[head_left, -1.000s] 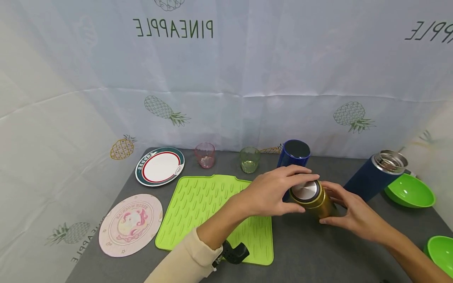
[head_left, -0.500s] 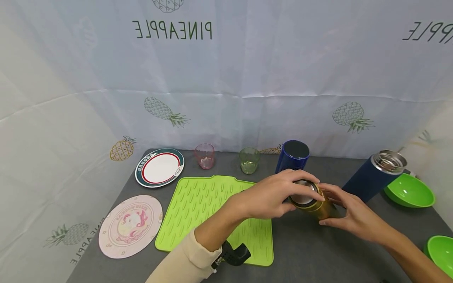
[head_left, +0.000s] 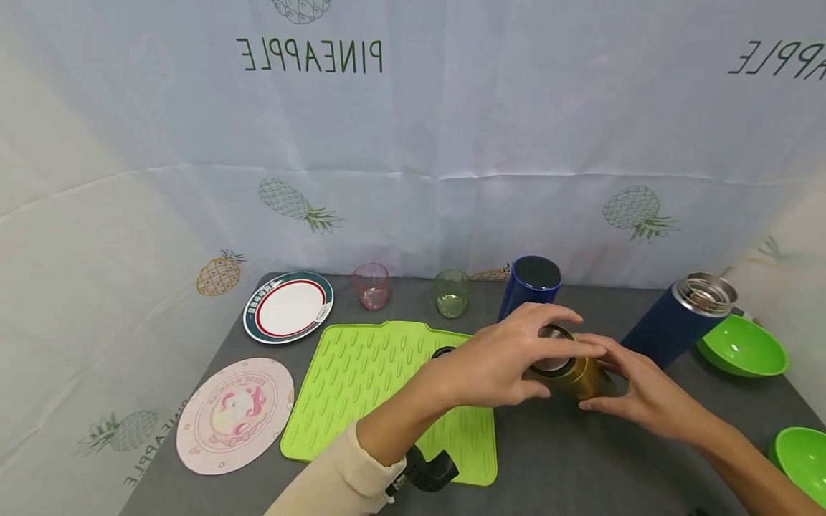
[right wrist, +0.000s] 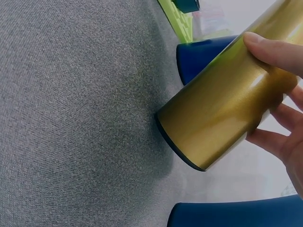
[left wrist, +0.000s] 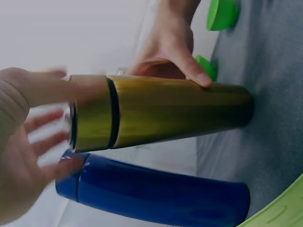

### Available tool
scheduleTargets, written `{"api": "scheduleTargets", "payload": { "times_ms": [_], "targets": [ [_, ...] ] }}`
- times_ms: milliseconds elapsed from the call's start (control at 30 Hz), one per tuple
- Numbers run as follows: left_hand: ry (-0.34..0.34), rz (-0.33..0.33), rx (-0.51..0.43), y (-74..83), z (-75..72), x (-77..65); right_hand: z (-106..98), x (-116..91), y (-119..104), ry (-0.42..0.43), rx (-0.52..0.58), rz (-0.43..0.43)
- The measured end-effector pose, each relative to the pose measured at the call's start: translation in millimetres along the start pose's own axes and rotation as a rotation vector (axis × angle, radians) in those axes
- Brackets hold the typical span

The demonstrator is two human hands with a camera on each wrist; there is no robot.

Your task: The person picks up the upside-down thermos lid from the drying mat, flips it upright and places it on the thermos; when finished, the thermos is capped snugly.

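Observation:
A gold vacuum flask (left wrist: pixel 175 111) tilts over the grey table, its base toward the tabletop. My right hand (head_left: pixel 652 390) holds its body, thumb on the near side and fingers round the far side. At its top is a gold lid (left wrist: pixel 92 113) with a steel-coloured top and a black seam below. My left hand (head_left: pixel 490 358) is spread around that lid, long straight fingers reaching over the far edge and the thumb at the near edge. These fingers are blurred in the left wrist view. A shiny blue flask (head_left: pixel 529 287) stands just behind.
At right, a navy flask (head_left: pixel 665 326) with a bare steel mouth stands beside a green bowl (head_left: pixel 742 347); another green bowl (head_left: pixel 803 462) lies nearer. Leftward are a green drying mat (head_left: pixel 361 387), a round pink mat (head_left: pixel 235 416), a plate (head_left: pixel 290 308), a pink glass (head_left: pixel 371 287) and a green glass (head_left: pixel 452 294).
My left hand's fingers have swung rightward over the lid, and the forefinger now reaches across it. The gold flask and my right hand stay nearly in place.

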State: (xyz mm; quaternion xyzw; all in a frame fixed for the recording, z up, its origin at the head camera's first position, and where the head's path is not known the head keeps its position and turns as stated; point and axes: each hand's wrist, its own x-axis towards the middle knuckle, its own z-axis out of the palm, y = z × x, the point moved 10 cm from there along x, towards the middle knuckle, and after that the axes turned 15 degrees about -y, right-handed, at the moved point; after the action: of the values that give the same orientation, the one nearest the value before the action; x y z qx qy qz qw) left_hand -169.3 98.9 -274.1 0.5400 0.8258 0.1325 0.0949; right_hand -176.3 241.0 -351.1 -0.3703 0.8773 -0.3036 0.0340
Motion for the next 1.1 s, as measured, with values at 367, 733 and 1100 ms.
{"api": "scheduleTargets", "payload": {
  "times_ms": [367,733,1100],
  "targets": [
    [-0.023,-0.041,-0.005,-5.1,6.0,3.0,-1,0,-2,0.012,-0.012,-0.018],
    [0.016,-0.089,0.02,-9.4,1.4,1.3,-1,1,1,0.007,-0.011,-0.011],
    [0.024,-0.098,0.036,-9.2,0.9,0.3,-1,1,-1,0.009,-0.013,-0.008]
  ]
}}
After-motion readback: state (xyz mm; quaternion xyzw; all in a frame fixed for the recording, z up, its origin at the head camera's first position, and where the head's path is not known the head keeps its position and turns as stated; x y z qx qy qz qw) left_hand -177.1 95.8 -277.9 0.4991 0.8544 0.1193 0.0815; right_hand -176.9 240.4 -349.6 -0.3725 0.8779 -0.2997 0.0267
